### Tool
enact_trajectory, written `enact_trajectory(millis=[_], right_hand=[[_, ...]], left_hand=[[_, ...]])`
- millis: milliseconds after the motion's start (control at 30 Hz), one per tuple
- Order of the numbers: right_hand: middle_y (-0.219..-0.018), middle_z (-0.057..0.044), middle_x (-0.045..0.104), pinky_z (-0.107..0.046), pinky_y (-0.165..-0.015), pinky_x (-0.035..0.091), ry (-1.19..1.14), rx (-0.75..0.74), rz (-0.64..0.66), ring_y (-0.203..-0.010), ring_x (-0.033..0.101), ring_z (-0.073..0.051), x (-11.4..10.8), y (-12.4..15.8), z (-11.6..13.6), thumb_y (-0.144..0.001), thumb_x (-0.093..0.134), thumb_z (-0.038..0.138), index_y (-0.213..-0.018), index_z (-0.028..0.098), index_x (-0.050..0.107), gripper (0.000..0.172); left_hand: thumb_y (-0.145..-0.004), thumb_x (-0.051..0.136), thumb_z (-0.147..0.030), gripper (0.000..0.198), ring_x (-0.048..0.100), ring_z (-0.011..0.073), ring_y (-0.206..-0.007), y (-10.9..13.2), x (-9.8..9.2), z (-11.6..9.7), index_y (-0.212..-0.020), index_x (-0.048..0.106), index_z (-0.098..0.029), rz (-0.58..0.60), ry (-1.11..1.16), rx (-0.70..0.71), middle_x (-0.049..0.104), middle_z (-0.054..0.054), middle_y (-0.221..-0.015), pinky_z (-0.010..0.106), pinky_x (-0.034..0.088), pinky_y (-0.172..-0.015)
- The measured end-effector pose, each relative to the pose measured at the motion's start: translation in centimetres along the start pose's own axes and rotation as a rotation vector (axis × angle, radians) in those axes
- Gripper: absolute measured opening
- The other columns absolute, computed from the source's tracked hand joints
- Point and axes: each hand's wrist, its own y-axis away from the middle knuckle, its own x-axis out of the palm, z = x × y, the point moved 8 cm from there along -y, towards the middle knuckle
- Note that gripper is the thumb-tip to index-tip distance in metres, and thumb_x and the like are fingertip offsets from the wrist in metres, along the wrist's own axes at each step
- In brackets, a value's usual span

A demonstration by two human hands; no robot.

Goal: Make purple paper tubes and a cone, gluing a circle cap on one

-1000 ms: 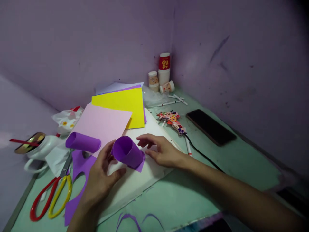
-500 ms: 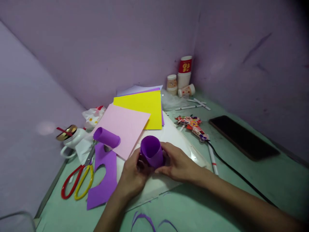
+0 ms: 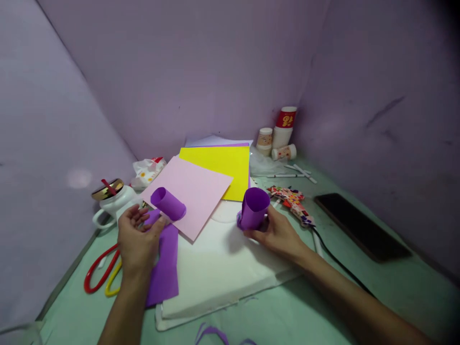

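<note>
My right hand (image 3: 282,235) grips a purple paper tube (image 3: 253,211) near its base, with the open end up, above the white board (image 3: 212,268). My left hand (image 3: 138,239) is empty, its fingers apart and slightly curled, over the cut purple sheet (image 3: 167,268). Just beyond that hand, a second purple tube (image 3: 168,205) lies on its side on the pink sheet (image 3: 197,191). The scissors (image 3: 96,273), with red and yellow handles, are partly hidden behind my left hand and forearm.
A white mug (image 3: 117,203) and a tissue pack (image 3: 148,171) stand at the left. Yellow paper (image 3: 223,165) lies behind the pink sheet. Toward the right are paper cups (image 3: 282,136), pens (image 3: 305,173), a patterned corded tool (image 3: 296,206) and a phone (image 3: 359,225). Purple scraps (image 3: 212,331) lie in front.
My left hand has let go of the upright tube and moved left, opening beside the lying tube. My right hand has carried the upright tube a little to the right. The view has shifted slightly.
</note>
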Motion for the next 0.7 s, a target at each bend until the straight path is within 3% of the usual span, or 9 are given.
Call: enact_trajectory(millis=[67, 200, 367, 467, 633, 700], right_hand=[[-0.107, -0.01, 0.063, -0.043, -0.082, 0.046, 0.052, -0.054, -0.063, -0.096, 0.06, -0.027, -0.7, 0.1, 0.5, -0.063, 0.073, 0.027, -0.117, 0.017, 0.05, 0.059], [-0.108, -0.011, 0.062, -0.045, -0.086, 0.044, 0.122, -0.11, -0.145, -0.099, 0.057, -0.028, -1.7, 0.1, 1.3, -0.066, 0.071, 0.034, -0.112, 0.016, 0.057, 0.051], [-0.102, -0.014, 0.064, -0.043, -0.08, 0.047, 0.014, 0.077, -0.039, -0.092, 0.06, -0.029, -0.9, -0.4, -0.6, -0.065, 0.071, 0.043, -0.11, 0.011, 0.059, 0.056], [-0.108, -0.012, 0.065, -0.042, -0.085, 0.047, -0.12, 0.054, 0.003, -0.098, 0.062, -0.028, -0.3, -0.5, -0.9, -0.067, 0.07, 0.044, -0.112, 0.015, 0.056, 0.055], [-0.124, -0.016, 0.058, -0.055, -0.104, 0.028, 0.054, -0.024, -0.051, -0.133, 0.033, -0.037, -0.5, -0.7, -0.9, -0.064, 0.072, 0.049, -0.106, 0.018, 0.06, 0.054], [-0.127, -0.015, 0.056, -0.056, -0.103, 0.029, 0.055, -0.052, -0.051, -0.13, 0.037, -0.038, -0.6, -0.6, -0.6, -0.061, 0.075, 0.046, -0.112, 0.019, 0.057, 0.06]], left_hand=[[-0.054, 0.078, -0.033, 0.083, 0.055, 0.0268, -0.109, -0.5, 1.0, 0.7, -0.127, 0.041, -0.017, 0.049, -0.01, -0.01, 0.055, 0.014, -0.122, 0.043, 0.048, -0.089], [-0.056, 0.077, -0.036, 0.082, 0.056, 0.0281, -0.109, -0.6, 2.0, 0.8, -0.128, 0.043, -0.016, 0.099, -0.047, -0.014, 0.056, 0.014, -0.121, 0.045, 0.048, -0.091], [-0.056, 0.076, -0.039, 0.08, 0.058, 0.0298, -0.105, -0.6, 1.8, 0.4, -0.128, 0.045, -0.019, 0.113, -0.116, 0.001, 0.059, 0.011, -0.114, 0.047, 0.048, -0.089], [-0.056, 0.074, -0.041, 0.083, 0.06, 0.0303, -0.102, -0.6, 2.0, 0.4, -0.13, 0.044, -0.018, 0.14, -0.166, 0.0, 0.06, 0.011, -0.113, 0.047, 0.048, -0.089], [-0.057, 0.07, -0.043, 0.084, 0.059, 0.0311, -0.104, -0.3, 2.9, 0.2, -0.131, 0.042, -0.015, 0.183, -0.247, -0.009, 0.058, 0.014, -0.12, 0.047, 0.047, -0.091], [-0.058, 0.07, -0.042, 0.086, 0.058, 0.0311, -0.106, -0.3, 2.7, -0.1, -0.134, 0.038, -0.015, 0.196, -0.273, -0.006, 0.057, 0.015, -0.123, 0.046, 0.046, -0.092]])
